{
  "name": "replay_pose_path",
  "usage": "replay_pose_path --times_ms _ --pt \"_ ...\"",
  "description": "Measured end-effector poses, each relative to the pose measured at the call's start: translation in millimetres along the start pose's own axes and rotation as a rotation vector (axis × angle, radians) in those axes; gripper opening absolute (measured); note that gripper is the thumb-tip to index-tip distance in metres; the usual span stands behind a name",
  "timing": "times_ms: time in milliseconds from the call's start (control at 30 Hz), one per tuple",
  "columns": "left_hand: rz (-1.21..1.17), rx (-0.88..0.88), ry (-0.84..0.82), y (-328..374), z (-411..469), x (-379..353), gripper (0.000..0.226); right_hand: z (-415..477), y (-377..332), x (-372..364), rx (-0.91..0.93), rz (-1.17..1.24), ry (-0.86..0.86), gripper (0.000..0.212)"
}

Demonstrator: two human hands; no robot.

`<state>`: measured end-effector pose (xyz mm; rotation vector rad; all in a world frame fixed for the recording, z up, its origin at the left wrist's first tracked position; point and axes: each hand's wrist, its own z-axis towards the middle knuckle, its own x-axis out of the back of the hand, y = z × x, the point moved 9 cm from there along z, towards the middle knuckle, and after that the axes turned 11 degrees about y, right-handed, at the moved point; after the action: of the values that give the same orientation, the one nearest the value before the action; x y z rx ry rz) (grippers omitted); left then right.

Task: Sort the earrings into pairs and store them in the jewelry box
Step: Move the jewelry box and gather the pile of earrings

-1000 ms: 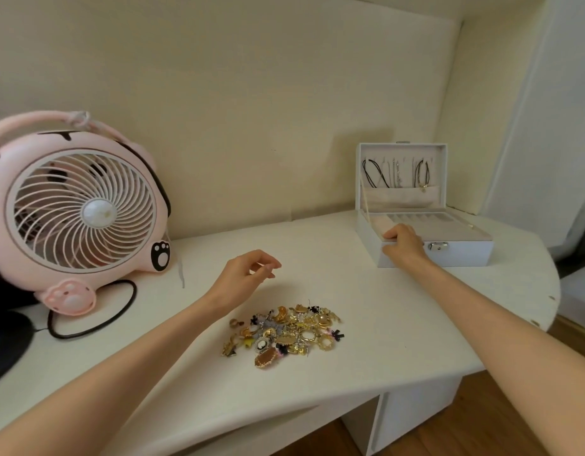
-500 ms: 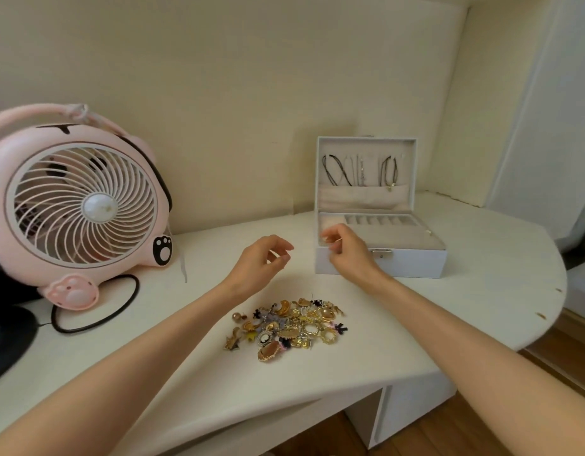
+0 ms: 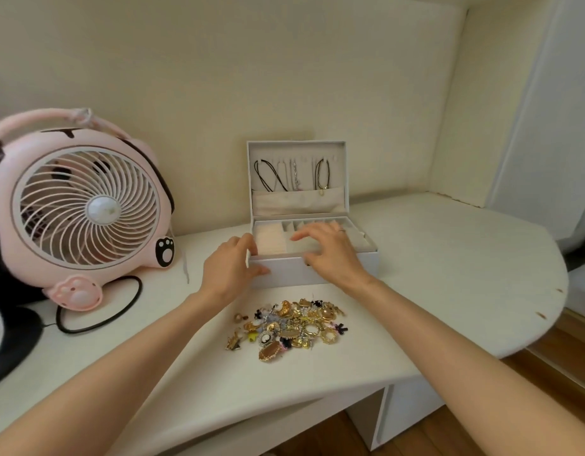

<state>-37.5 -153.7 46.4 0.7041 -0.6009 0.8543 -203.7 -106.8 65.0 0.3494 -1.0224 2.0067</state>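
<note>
Centre of frame: white box (image 3: 317, 271), lid up, sits on the white surface (image 3: 449, 258) near the back wall. Necklaces (image 3: 292, 174) hang inside the lid above a cloth pocket. Tray shows a row of small slots at the rear and ring rolls at the left.

Left hand (image 3: 228, 268) is at the box's left front corner, thumb on the front wall, fingers (image 3: 246, 243) curled over the left rim; grip wrapped on the corner, touching. Right hand (image 3: 330, 251) lies over the front rim, fingers spread flat above the tray, thumb on the front face; a ring shows on one finger. Grip is spread, not pinching anything.

Earrings (image 3: 289, 325) lie in one loose heap, lower centre, just in front of the box and between the two forearms, not in the box. Mostly gold, some black bows, one cameo. Unsorted.

Pink fan (image 3: 80, 209) stands at the left, well apart from the box, its black cord (image 3: 120, 311) looping on the surface. A dark object fills the lower left edge.

Bare surface right of the box runs to the curved edge at right frame; chipped spots near that rim. Front edge curves just below the heap. Wood floor lower right.
</note>
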Motion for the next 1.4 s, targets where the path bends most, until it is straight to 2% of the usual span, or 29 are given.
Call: replay_pose_path --times_ms 100,233,333,467,633,700,767,800,833,867,933,967,1000,1200,1400 --pt "-0.006 0.017 0.032 -11.9 1.8 11.6 0.035 -1.4 36.8 16.9 -0.034 -0.256 0.002 0.038" --pt "-0.031 0.051 0.075 -27.1 -3.2 19.7 0.037 -8.0 56.8 19.3 -0.071 -0.218 -0.02 0.045" --pt "-0.04 0.051 0.095 -24.5 -3.9 16.2 0.036 -6.5 58.1 17.1 -0.097 -0.151 0.025 0.041" --pt "-0.024 0.057 0.112 -16.4 -1.5 6.6 0.034 1.1 69.8 17.6 -0.167 -0.193 0.078 0.041" --pt "-0.066 0.072 0.08 -17.6 -0.8 -5.4 0.032 2.9 79.9 10.5 -0.217 -0.271 0.032 0.044" --pt "-0.161 0.079 0.097 -18.1 -4.6 -2.8 0.027 1.6 68.8 15.4 -0.134 -0.336 0.105 0.038" --pt "-0.231 0.029 0.195 -11.3 -11.2 10.2 0.024 -4.2 41.9 26.3 0.012 -0.281 0.248 0.022" --pt "-0.25 -0.016 0.241 -4.3 -14.2 18.7 0.021 -8.4 31.3 26.1 0.04 -0.184 0.226 0.015" --pt "-0.286 -0.052 0.232 2.8 -16.0 22.9 0.018 -13.3 23.6 18.4 0.025 -0.071 0.108 0.01" --pt "-0.345 -0.074 0.145 11.4 -16.6 21.4 0.015 -21.6 17.9 4.2 -0.022 0.026 -0.085 0.009" --pt "-0.428 -0.11 -0.203 32.2 -22.6 1.8 0.013 -40.4 11.6 -19.1 -0.075 0.069 -0.389 0.011" --pt "-0.43 -0.138 -0.35 41.1 -28.6 -7.6 0.013 -45.9 11.4 -23.4 -0.075 0.042 -0.443 0.013" --pt "-0.422 -0.163 -0.43 45.6 -32.8 -14.9 0.014 -48.7 11.8 -24.9 -0.073 0.021 -0.456 0.015" --pt "-0.392 -0.2 -0.494 34.5 -38.8 -32.4 0.02 -51.4 14.7 -23.2 -0.073 -0.017 -0.442 0.016" --pt "-0.308 -0.239 -0.555 30.6 -44.9 -31.4 0.011 -52.3 14.8 -22.9 -0.112 0.018 -0.491 0.009"
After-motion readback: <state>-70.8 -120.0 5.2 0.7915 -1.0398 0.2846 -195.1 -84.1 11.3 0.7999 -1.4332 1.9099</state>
